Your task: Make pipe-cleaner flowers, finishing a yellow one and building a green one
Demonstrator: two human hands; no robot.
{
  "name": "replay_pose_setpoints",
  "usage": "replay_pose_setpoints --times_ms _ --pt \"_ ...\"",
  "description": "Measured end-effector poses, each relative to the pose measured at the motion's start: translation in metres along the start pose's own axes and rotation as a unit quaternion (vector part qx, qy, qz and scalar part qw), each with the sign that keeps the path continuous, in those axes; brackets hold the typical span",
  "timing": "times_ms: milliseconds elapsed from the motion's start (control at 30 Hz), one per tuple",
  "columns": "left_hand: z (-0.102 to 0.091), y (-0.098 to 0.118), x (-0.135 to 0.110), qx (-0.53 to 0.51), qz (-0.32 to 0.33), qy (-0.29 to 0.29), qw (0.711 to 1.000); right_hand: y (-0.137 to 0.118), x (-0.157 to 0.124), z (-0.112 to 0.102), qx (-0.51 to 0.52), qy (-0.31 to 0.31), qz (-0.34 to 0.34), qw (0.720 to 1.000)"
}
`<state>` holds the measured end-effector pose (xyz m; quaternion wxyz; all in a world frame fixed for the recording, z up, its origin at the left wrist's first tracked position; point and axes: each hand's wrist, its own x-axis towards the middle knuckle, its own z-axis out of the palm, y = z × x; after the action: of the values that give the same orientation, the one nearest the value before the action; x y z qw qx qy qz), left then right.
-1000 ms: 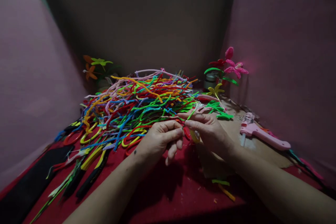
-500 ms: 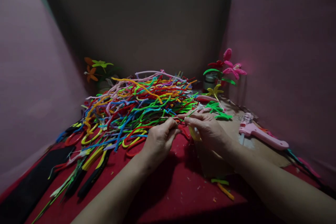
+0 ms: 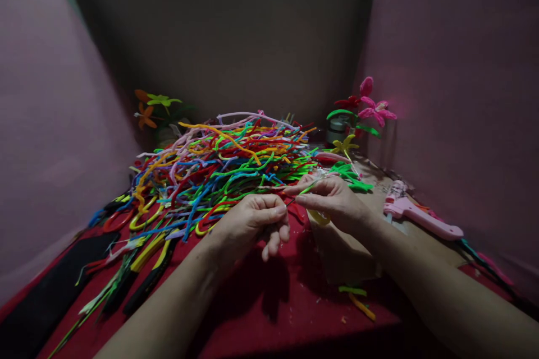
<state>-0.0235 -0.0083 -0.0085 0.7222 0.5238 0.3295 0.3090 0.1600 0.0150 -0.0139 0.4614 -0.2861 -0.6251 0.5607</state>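
Note:
Between my hands, just in front of the pile of pipe cleaners, is a thin green stem [image 3: 309, 187] with a dark, narrow end. My right hand [image 3: 337, 199] pinches it between thumb and fingers. Thumb and forefinger of my left hand [image 3: 252, 219] close on the dark end, while its other fingers hang loosely curled. Whatever lies inside the pinches is too small to make out. A yellow loop [image 3: 320, 217] shows beneath my right hand. Right behind both hands rises the pile of many-coloured pipe cleaners [image 3: 236, 151].
A pink glue gun [image 3: 429, 220] lies on cardboard [image 3: 345, 258] at right. Black-and-yellow-handled pliers [image 3: 147, 280] and green stems [image 3: 103, 297] lie at left on the red cloth [image 3: 261, 314]. Pipe-cleaner flowers [image 3: 378, 110] stand at the back. Short offcuts [image 3: 357, 303] lie in front.
My left hand has turned and its lower fingers have uncurled, with thumb and forefinger still together. My right hand has shifted only slightly and keeps its pinch.

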Motion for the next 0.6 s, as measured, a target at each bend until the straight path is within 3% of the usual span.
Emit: replay_pose_setpoints --times_ms 100,200,333,500,600 --pt "-0.0028 -0.006 0.002 -0.074 -0.019 -0.048 0.996 0.0017 0.0011 -0.0033 0.009 -0.01 -0.006 1.0" --pt "-0.0021 -0.0086 0.0044 -0.124 -0.019 -0.062 0.99 0.0046 0.0034 -0.0057 0.059 0.007 0.014 0.998" --pt "-0.001 -0.0084 0.0064 -0.152 -0.017 -0.039 0.987 0.0028 0.0043 -0.0058 0.104 0.01 0.073 0.992" --pt "0.002 -0.009 0.007 -0.15 -0.009 -0.006 0.989 0.0 0.0029 -0.004 0.097 -0.068 0.105 0.987" --pt "0.0044 -0.0084 0.0067 -0.141 -0.012 -0.006 0.99 0.0028 0.0049 -0.0071 0.099 -0.084 0.107 0.986"
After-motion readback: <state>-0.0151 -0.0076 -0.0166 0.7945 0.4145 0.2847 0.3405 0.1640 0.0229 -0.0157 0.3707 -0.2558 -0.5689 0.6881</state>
